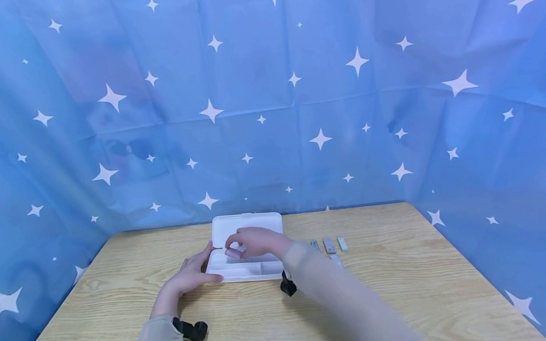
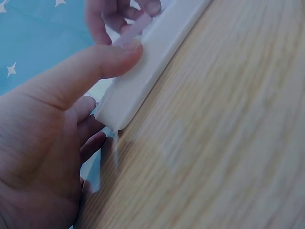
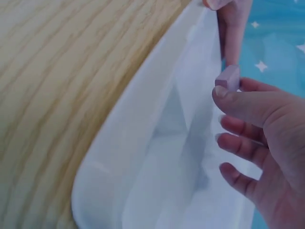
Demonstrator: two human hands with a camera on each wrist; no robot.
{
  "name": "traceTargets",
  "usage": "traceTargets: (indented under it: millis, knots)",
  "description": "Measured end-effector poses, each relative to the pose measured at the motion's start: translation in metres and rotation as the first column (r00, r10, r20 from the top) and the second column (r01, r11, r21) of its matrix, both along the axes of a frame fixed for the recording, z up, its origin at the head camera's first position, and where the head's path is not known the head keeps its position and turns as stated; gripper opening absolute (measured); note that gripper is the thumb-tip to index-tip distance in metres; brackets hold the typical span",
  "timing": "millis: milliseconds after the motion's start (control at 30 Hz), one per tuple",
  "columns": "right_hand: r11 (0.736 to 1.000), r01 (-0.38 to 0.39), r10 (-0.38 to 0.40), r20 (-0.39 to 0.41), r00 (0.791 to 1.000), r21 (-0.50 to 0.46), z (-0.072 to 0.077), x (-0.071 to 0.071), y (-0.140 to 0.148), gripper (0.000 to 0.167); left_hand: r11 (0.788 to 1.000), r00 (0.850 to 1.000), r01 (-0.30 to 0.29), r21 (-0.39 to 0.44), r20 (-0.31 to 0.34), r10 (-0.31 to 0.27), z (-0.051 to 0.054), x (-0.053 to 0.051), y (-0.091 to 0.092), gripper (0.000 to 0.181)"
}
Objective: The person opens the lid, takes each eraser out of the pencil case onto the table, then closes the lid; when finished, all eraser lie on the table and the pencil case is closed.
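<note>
An open white plastic pencil case (image 1: 238,273) lies on the wooden table, its lid (image 1: 222,228) tilted back and its tray divided into compartments. My left hand (image 1: 192,273) grips the case's left end, thumb over the front wall and fingers at the side. Between thumb and index finger, my right hand (image 1: 258,241) pinches a small lilac eraser (image 3: 228,78) above the tray. The other fingers of that hand are spread and loosely bent in the right wrist view. The tray's inside is partly hidden by the right hand.
Right of the case lie several small grey and pale blocks, among them a grey block (image 1: 329,246) and a pale block (image 1: 342,244); the right forearm partly covers some. A blue curtain (image 1: 262,140) with white stars hangs behind the table (image 1: 396,267).
</note>
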State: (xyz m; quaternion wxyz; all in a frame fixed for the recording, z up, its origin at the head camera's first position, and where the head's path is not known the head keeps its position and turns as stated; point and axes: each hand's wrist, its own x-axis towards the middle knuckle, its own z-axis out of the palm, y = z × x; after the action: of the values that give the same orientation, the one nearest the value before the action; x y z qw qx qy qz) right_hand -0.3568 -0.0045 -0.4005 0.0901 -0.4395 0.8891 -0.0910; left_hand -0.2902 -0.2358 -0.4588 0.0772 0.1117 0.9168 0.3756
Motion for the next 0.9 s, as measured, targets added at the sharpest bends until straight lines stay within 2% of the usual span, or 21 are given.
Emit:
traceTargets:
  millis: [233, 567, 900]
  knots:
    - [0.997, 0.003, -0.001, 0.029, 1.0, -0.075, 0.006, 0.001, 0.02, 0.036, 1.0, 0.999, -0.03, -0.011, 0.028, 0.03, 0.0, 0.001, 0.002, 0.109]
    - [0.984, 0.04, -0.024, 0.093, 0.995, -0.171, 0.012, 0.011, 0.053, 0.038, 1.0, 1.0, -0.027, -0.016, 0.011, 0.027, 0.001, 0.001, 0.002, 0.11]
    - [0.96, 0.137, -0.086, 0.208, 0.974, -0.246, 0.012, 0.026, 0.097, 0.04, 1.0, 1.0, -0.014, -0.008, 0.002, 0.014, 0.0, 0.001, 0.002, 0.112]
